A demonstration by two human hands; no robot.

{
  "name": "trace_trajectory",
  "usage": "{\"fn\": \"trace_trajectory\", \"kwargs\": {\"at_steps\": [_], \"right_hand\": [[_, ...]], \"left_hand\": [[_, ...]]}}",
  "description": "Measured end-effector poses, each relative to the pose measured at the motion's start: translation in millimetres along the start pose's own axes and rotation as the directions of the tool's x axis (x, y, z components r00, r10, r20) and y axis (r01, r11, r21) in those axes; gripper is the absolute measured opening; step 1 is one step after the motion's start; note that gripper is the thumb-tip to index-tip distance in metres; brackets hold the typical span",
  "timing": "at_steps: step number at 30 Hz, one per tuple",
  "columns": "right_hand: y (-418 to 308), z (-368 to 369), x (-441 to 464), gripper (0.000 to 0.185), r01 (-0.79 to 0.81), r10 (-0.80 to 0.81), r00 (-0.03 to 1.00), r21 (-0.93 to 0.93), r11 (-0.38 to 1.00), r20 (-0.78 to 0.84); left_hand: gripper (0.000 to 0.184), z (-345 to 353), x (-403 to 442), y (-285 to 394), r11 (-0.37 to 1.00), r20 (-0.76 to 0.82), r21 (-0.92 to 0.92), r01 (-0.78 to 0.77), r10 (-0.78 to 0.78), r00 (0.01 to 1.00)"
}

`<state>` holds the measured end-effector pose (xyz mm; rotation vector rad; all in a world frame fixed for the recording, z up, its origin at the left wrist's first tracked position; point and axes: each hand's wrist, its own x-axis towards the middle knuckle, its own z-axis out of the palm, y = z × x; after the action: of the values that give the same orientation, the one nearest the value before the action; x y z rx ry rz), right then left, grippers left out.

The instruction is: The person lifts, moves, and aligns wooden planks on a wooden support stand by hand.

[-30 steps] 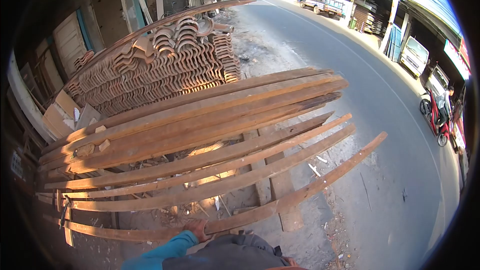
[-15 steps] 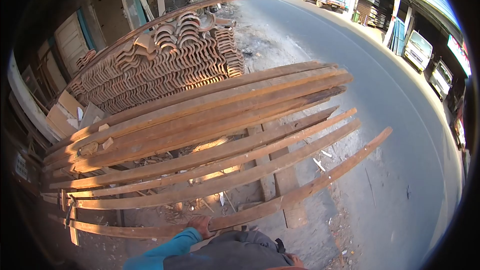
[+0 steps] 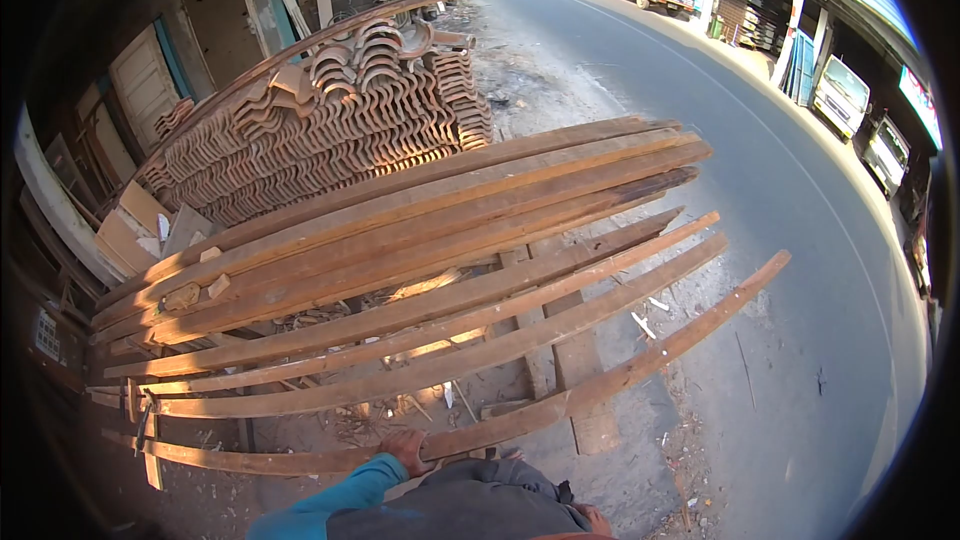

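Observation:
My left hand (image 3: 405, 450), below a teal sleeve, is closed over the nearest wooden beam (image 3: 520, 424), close to my body. This long brown beam runs from the lower left out towards the road, apart from the others. A small part of my right hand (image 3: 596, 519) shows low beside my dark clothing, and its fingers cannot be made out. Just beyond the held beam lies another narrow beam (image 3: 450, 370), roughly alongside it. A thicker group of beams (image 3: 420, 215) rests farther off, with small wood blocks (image 3: 182, 296) on its left end.
Stacked clay roof tiles (image 3: 330, 125) stand behind the beams. Crosswise planks (image 3: 595, 425) lie under them, among wood scraps on dusty ground. A paved road (image 3: 760, 220) curves along the right, with parked vehicles (image 3: 842, 98) across it. Doors and boards line the left.
The view has shifted very slightly. My left hand stays on the same beam, and the beams lie as before.

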<state>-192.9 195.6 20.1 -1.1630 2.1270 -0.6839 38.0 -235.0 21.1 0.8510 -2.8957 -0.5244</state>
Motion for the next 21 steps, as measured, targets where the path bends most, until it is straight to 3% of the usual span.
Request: {"fn": "trace_trajectory", "kwargs": {"at_steps": [2,5,16,20,21], "right_hand": [[0.0,-1.0,0.8,0.058,0.002,-0.002,1.000,-0.003,1.000,0.001],[-0.3,-1.7,2.3,0.057,0.004,-0.004,1.000,-0.004,1.000,0.004],[0.2,-5.1,2.6,0.055,-0.007,0.008,1.000,-0.035,0.999,0.019],[-5.0,0.0,-0.9,0.055,-0.026,0.032,0.999,-0.146,0.989,0.038],[-1.6,-2.8,-0.7,0.055,-0.021,0.024,0.999,-0.088,0.996,0.034]], "left_hand": [[0.066,3.2,-1.0,-1.6,0.994,0.162,0.001,0.113,-0.111,0.981],[0.065,2.2,-0.5,-1.1,0.993,0.188,0.012,0.114,-0.114,0.976],[0.066,3.5,-1.5,0.7,0.996,0.152,0.006,0.093,-0.093,0.984],[0.065,3.7,-1.7,1.4,0.996,0.147,0.004,0.089,-0.088,0.985],[0.065,3.7,-1.4,1.7,0.996,0.147,0.004,0.089,-0.089,0.985]]}}
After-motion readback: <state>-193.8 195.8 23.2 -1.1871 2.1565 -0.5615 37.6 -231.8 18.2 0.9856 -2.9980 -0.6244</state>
